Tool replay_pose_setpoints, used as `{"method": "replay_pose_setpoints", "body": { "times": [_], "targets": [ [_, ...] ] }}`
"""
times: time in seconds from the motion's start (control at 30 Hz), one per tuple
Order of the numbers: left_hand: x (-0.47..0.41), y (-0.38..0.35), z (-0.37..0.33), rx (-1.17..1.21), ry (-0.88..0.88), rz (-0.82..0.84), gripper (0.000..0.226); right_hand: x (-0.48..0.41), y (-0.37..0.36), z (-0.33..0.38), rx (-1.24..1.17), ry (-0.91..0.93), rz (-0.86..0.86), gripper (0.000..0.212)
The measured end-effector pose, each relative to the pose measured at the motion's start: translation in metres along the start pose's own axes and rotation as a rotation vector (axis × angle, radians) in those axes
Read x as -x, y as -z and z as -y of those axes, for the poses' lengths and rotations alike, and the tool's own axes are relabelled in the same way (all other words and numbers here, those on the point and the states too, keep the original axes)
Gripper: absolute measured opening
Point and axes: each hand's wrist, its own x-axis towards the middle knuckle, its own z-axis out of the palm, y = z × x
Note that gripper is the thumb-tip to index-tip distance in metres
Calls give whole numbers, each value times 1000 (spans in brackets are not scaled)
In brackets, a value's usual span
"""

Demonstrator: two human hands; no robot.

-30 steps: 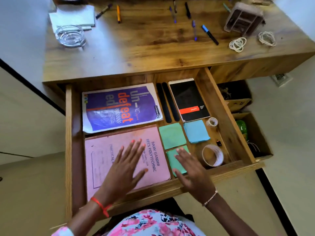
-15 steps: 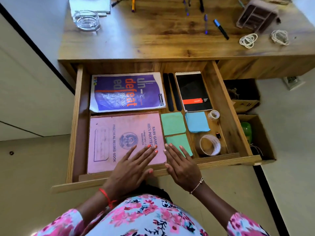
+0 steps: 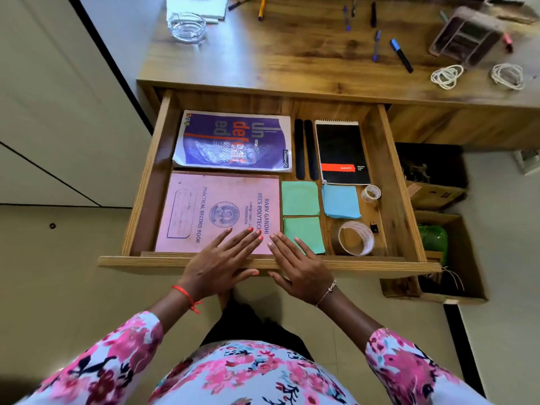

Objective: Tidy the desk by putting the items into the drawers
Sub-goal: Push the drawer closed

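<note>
Your left hand (image 3: pixel 217 267) and right hand (image 3: pixel 298 268) lie flat on the front edge of the open drawer (image 3: pixel 403 182), fingers spread, holding nothing. Their tips rest on the pink book (image 3: pixel 204 211) inside it. Pens (image 3: pixel 401 55) lie on the desk (image 3: pixel 292 59).

"PRACTICAL RECORD BOOK" on pink book (image 3: pixel 216 211); "undefeated" on purple notebook (image 3: pixel 233 141)

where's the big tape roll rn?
Head view: big tape roll lies in the open drawer's near-right corner, right of the lower green sticky pad, below the blue pad.
</note>
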Motion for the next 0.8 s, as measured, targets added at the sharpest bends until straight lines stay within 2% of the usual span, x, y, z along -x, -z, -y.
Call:
{"method": "replay_pose_setpoints", "body": {
  "times": [0.4, 0.8],
  "targets": [
    [-24, -5, 17, -86, 47, -65, 66, -26, -7, -16, 8, -87, 5, 62],
    [-81, -18, 73, -160, 13, -233, 54, -87, -29, -66, 70, -119, -20, 60]
  ]
}}
